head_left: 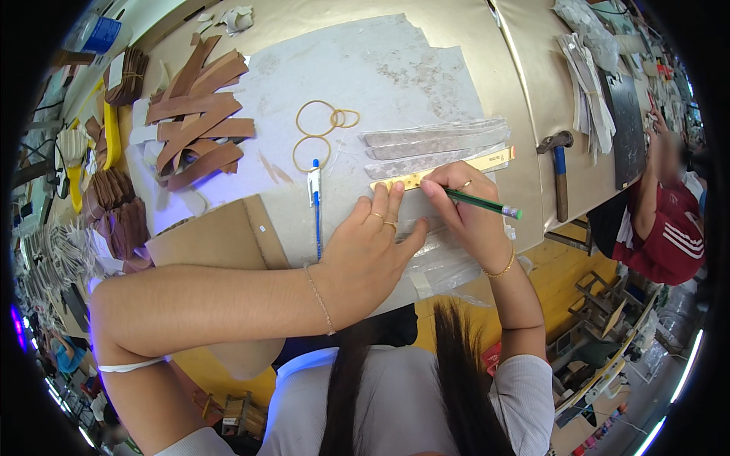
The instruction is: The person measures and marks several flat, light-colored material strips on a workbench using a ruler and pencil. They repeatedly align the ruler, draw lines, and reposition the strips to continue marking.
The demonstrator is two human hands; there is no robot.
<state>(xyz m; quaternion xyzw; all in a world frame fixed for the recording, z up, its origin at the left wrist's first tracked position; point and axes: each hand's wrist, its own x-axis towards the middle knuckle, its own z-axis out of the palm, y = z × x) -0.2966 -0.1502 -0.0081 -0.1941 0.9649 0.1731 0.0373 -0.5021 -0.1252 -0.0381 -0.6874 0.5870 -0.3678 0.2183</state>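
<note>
The yellow ruler (493, 160) lies at a slant on the grey sheet (304, 76), its right end a little higher than its left, with both your hands at it. Farthest left on that sheet, you have a loose pile of brown strips (204, 114), and nearer your left forearm is a piece of brown cardboard (217, 237). Next come the tan rubber bands (333, 119), and just below them the blue pen (316, 209), pointing toward you, near your left hand but apart from it. Your left hand (363, 247) is spread nearly flat, thumb held away from the fingers, grasping nothing; its foremost fingertips rest at the ruler's left end. Just beyond the ruler, side by side, lie the grey strips (433, 138). Your right hand (473, 214) is closed around a green pencil (487, 204) and sits over the ruler's near edge, right of your left fingertips; you cannot see the pencil's point behind your fingers. Well apart to the right, on the gold tabletop (544, 91), is a hammer (560, 171) with a blue-banded handle, then a bundle of pale strips (589, 99).
</note>
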